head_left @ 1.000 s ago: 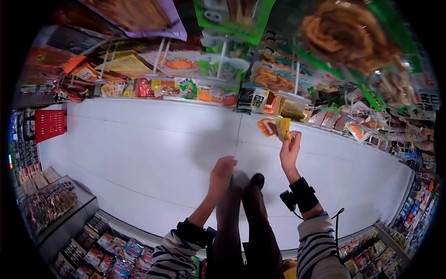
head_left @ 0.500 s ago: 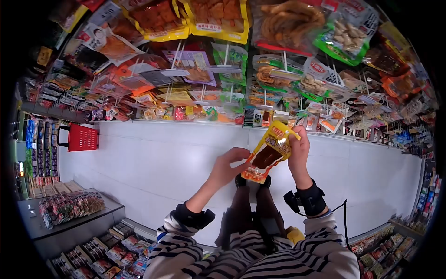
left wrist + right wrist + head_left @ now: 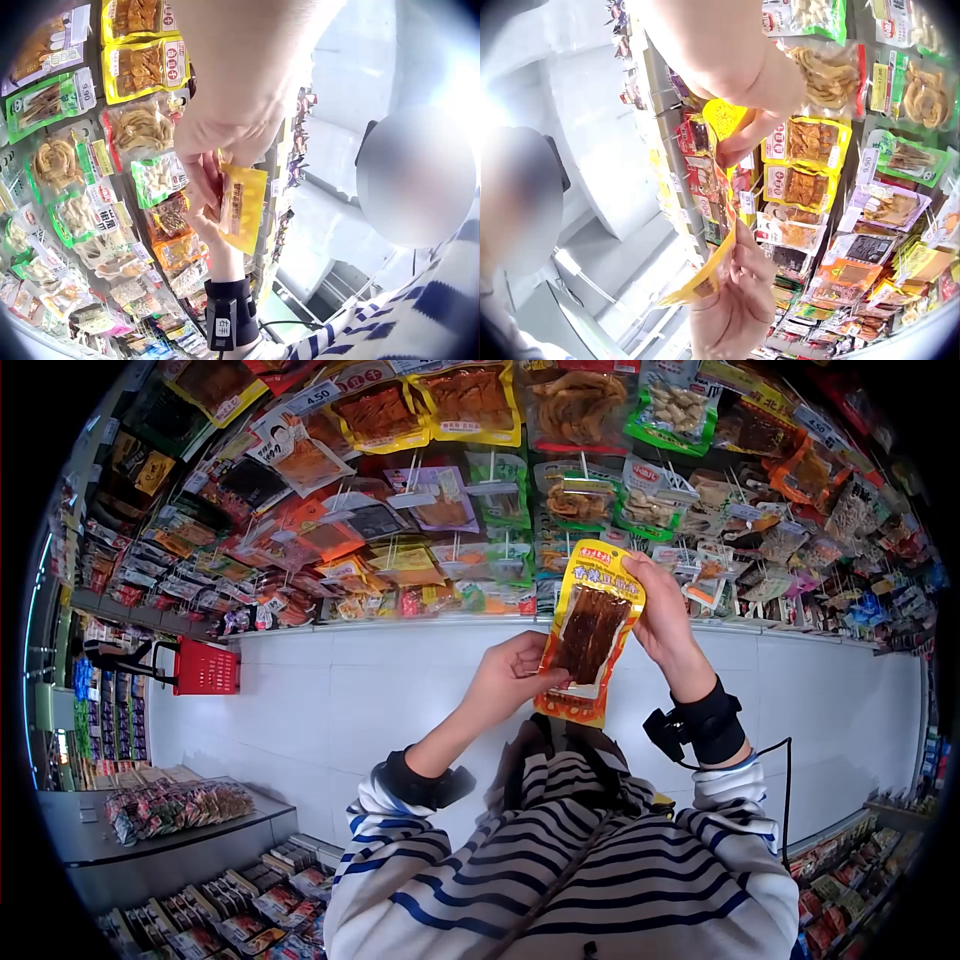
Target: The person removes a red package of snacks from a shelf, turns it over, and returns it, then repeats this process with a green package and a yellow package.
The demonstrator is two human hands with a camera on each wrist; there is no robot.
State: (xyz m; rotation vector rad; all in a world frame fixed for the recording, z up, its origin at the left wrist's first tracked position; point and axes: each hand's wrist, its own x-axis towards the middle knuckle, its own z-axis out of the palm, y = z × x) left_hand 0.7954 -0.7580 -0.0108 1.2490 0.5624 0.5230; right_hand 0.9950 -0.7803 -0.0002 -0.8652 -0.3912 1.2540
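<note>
A yellow snack packet [image 3: 597, 635] with a clear window is upright in front of the body, its front facing up toward the head. Dark brown strips show through the window, above an orange-red bottom edge. My right hand [image 3: 660, 615] grips its upper right edge. With the thumb over the front, my left hand [image 3: 508, 682] pinches the lower left side. In the left wrist view the yellow end of the packet [image 3: 246, 208] sticks out past the fingers. From the right wrist, the packet [image 3: 721, 176] appears nearly edge-on between both hands.
Racks of hanging snack packs [image 3: 468, 405] fill the wall ahead, with price tags on the hooks. A red shopping basket [image 3: 207, 666] is off to the left above the white floor [image 3: 390, 680]. Behind at left, a grey counter [image 3: 85, 830] carries bagged goods.
The packet came back from near the shelf toward the body and turned upright, face up. My left hand moved in and took hold of its lower side. The view tilted up toward the racks.
</note>
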